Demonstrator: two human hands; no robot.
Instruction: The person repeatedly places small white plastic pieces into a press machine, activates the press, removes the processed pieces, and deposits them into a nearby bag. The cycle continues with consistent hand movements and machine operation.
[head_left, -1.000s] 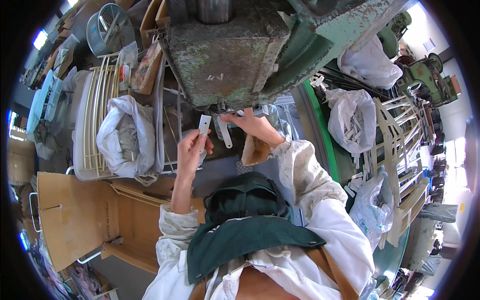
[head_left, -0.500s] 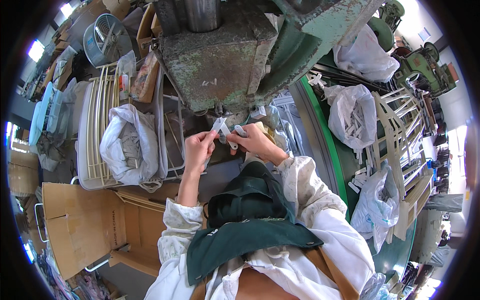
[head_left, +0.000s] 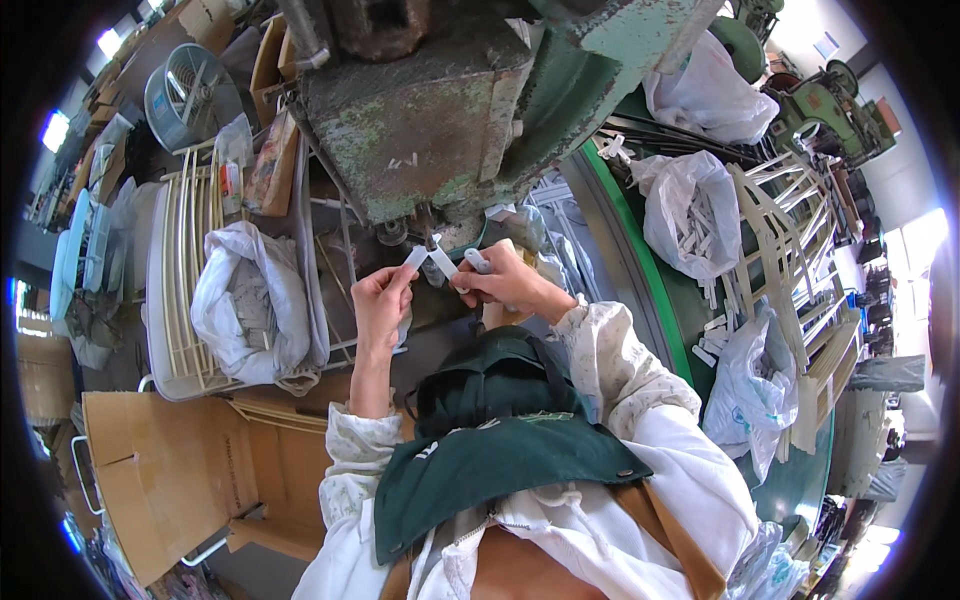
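Observation:
My left hand (head_left: 381,308) pinches a flat white strip (head_left: 416,258) between thumb and fingertips, its end angled up toward the press. My right hand (head_left: 508,282) is closed on a second flat white strip (head_left: 441,262), which leans the other way. Another rounded white piece (head_left: 477,261) sticks out between that hand's fingers. The upper ends of the two strips come close together in front of the tool under the worn green press head (head_left: 405,145). Whether the strips touch each other or the tool, I cannot tell.
Left of me stand a white sack (head_left: 255,320) of pale pieces and an opened cardboard box (head_left: 165,470). On the green-edged table to the right are another sack (head_left: 690,215), a plastic bag (head_left: 755,385) and pale curved frames (head_left: 800,270). A fan (head_left: 192,98) stands far left.
The two strips, crossed over each other before, have drawn apart into a peaked shape. Both hands keep their hold. The whole view has shifted slightly.

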